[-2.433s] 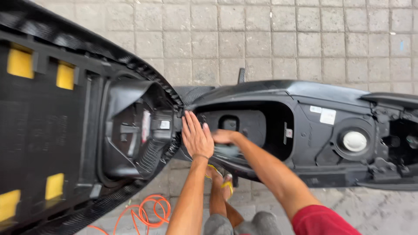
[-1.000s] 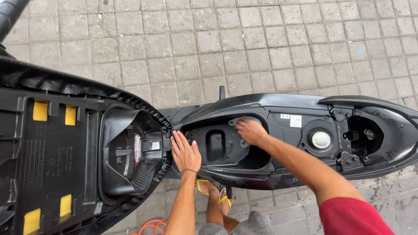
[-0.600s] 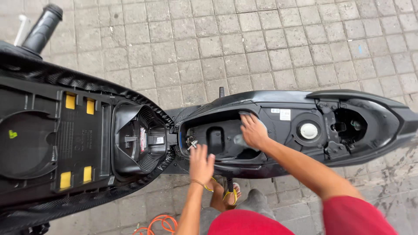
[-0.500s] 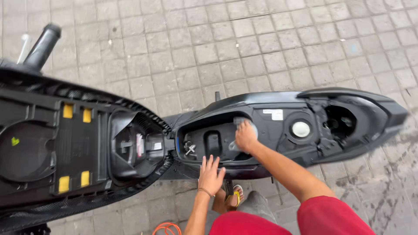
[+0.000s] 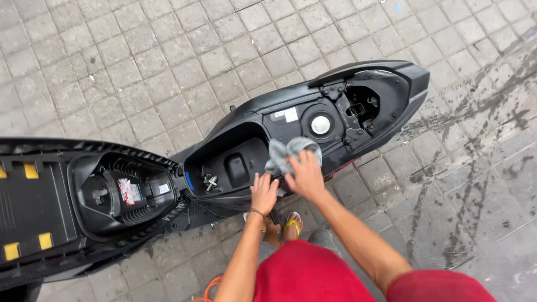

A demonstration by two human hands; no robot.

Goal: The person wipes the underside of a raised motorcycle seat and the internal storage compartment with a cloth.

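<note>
Grey cloth (image 5: pixel 291 151): bunched and crumpled, gripped in the right hand (image 5: pixel 306 176) at the near rim of the scooter's open under-seat compartment (image 5: pixel 226 165), the bulk of the fabric standing up above the fingers and overlapping the rim toward the fuel cap side. Right hand clenched around the cloth's lower folds, arm reaching in from the lower right. Left hand (image 5: pixel 264 193): fingers spread and flat, holding nothing, resting on the compartment's near edge just beside the right hand, apparently as a brace; a thin band sits at the wrist. Nearest the viewer: red shirt (image 5: pixel 313 274), a foot in a yellow sandal (image 5: pixel 292 225), a loop of orange cord (image 5: pixel 210 288) on the paving. Compartment interior: dark moulded tub with a small metal fitting (image 5: pixel 210 180) at its left end. Seat (image 5: pixel 84 196): tipped up to the left, underside showing yellow pads (image 5: pixel 25 243) and a label. Beyond the cloth: round pale fuel cap (image 5: pixel 320 124), then the open tail section (image 5: pixel 369 100). Farthest: grey block paving (image 5: pixel 168 56), wet-streaked at right.
</note>
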